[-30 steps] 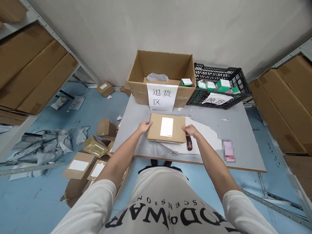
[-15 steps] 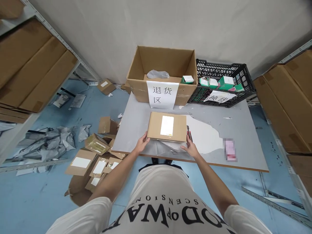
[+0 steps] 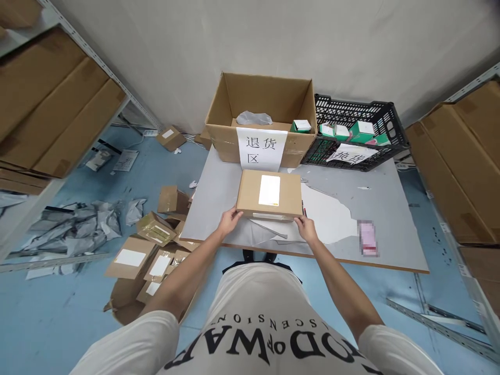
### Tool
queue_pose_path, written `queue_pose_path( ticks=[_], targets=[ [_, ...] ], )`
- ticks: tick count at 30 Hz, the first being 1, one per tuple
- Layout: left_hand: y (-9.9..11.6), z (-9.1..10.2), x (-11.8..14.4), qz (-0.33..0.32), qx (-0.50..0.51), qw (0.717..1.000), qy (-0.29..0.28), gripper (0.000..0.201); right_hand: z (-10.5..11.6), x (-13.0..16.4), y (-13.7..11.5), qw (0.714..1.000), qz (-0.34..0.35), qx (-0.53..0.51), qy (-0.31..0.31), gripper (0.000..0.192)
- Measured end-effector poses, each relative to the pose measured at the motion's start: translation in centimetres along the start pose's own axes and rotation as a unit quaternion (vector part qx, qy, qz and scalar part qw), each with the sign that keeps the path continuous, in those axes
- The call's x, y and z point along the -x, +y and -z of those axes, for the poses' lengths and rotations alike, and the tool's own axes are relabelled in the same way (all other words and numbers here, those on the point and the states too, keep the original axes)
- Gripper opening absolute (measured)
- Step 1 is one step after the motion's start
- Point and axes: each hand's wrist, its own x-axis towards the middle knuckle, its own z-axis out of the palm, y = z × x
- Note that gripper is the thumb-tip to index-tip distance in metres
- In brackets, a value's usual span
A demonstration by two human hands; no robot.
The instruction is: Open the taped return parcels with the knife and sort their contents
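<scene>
A closed cardboard box (image 3: 250, 195) with a white label on top is held between my two hands over the table. My left hand (image 3: 229, 221) grips its near left corner, thumb against the side. At the near right corner, my right hand (image 3: 306, 228) is closed on the box. Its front face shows a white strip, and the front looks tipped up a little toward me. Beneath it lie crumpled grey-white plastic and a sheet of white paper (image 3: 332, 216). Just right of the box a red and black tool (image 3: 304, 208), probably a cutter, is partly hidden.
Behind stand a large open carton (image 3: 222, 148) with a paper sign and a black crate (image 3: 398, 133) holding green-white boxes. A blurred pink item (image 3: 367, 237) lies on the right of the table (image 3: 394, 208). Cardboard boxes (image 3: 130, 258) are piled on the floor at left.
The box has risen and its near edge is tipped up, showing more of its front face. My right hand has closed on its corner; both hands moved up slightly with it.
</scene>
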Motion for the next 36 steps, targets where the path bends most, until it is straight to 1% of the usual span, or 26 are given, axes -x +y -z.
queue_pose_path(
  ticks=[2,4,6,9,11,13,16,18,21,30,36],
  targets=[
    [2.1,1.6,-1.2,-0.023,-0.068,0.997,-0.002,0.046,2.2,-1.4,-1.3,0.999,0.017,0.027,-0.012,0.039],
    [4.5,3.4,-2.5,-0.043,-0.139,0.989,0.003,0.044,4.6,-3.1,-2.6,0.998,0.034,0.043,-0.037,0.036],
    [6.8,5.0,-3.8,-0.058,-0.176,0.983,-0.017,0.044,6.6,-4.7,-3.9,0.997,0.035,0.036,-0.059,0.036],
    [9.1,6.7,-5.4,-0.045,-0.212,0.976,-0.040,0.047,8.2,-6.2,-5.3,0.995,0.002,-0.007,-0.100,0.037],
    [9.7,7.1,-6.0,-0.030,-0.213,0.975,-0.059,0.049,8.4,-6.6,-6.0,0.990,-0.032,-0.045,-0.131,0.037],
    [9.4,7.2,-6.5,-0.010,-0.199,0.977,-0.075,0.049,8.2,-6.6,-6.4,0.981,-0.074,-0.084,-0.157,0.038],
    [8.2,6.7,-6.9,0.037,-0.178,0.979,-0.094,0.047,7.5,-6.5,-6.7,0.965,-0.135,-0.129,-0.185,0.037],
    [7.3,6.3,-7.1,0.062,-0.170,0.978,-0.103,0.047,7.2,-6.5,-6.7,0.956,-0.165,-0.141,-0.199,0.036],
    [6.4,5.6,-7.3,0.078,-0.162,0.978,-0.108,0.048,6.7,-6.6,-6.5,0.949,-0.194,-0.142,-0.206,0.034],
    [4.9,4.6,-7.9,0.098,-0.175,0.974,-0.105,0.047,5.2,-7.3,-5.1,0.945,-0.220,-0.146,-0.195,0.030],
    [4.4,4.5,-8.1,0.104,-0.171,0.976,-0.091,0.048,4.8,-7.4,-4.3,0.946,-0.221,-0.160,-0.176,0.035]
  ],
)
